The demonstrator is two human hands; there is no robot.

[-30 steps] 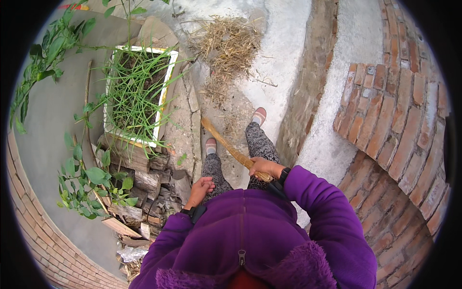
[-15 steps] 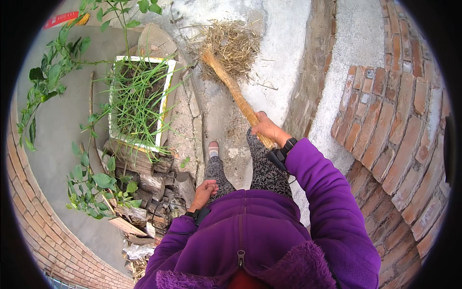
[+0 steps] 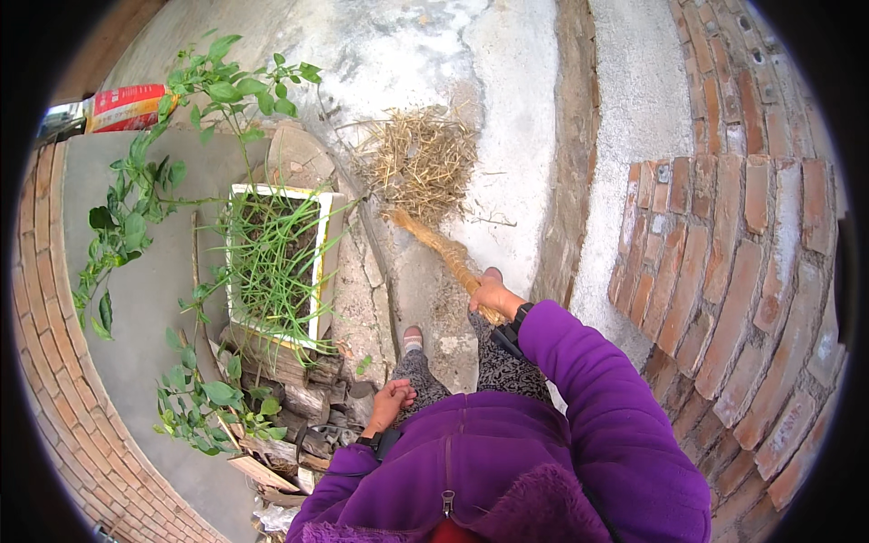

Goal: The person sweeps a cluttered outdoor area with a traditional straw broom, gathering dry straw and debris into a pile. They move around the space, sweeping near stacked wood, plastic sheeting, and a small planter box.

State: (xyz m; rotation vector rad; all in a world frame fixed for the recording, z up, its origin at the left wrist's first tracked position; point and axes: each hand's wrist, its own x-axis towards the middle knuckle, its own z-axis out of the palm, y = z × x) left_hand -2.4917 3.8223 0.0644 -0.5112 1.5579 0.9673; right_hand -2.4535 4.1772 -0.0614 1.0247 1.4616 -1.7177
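Note:
My right hand (image 3: 494,295) is wrapped round the handle of a straw hand broom (image 3: 444,249). The broom slants away to the upper left, and its bristle end is at the near edge of a heap of dry straw (image 3: 421,156) on the ground. Beside my left thigh hangs my left hand (image 3: 391,402), its fingers curled in and no object showing in them.
To the left, a white planter box (image 3: 323,262) holds long green shoots. Split logs (image 3: 308,401) are stacked below it, near leafy plants (image 3: 222,394). A brick wall (image 3: 724,244) rises on the right. A red and yellow bag (image 3: 127,107) lies far left.
The view has tilted farther ahead, so the scene sits lower. The broom's bristle end has come nearer to me, from inside the straw heap to its near edge. My left hand stays by the thigh.

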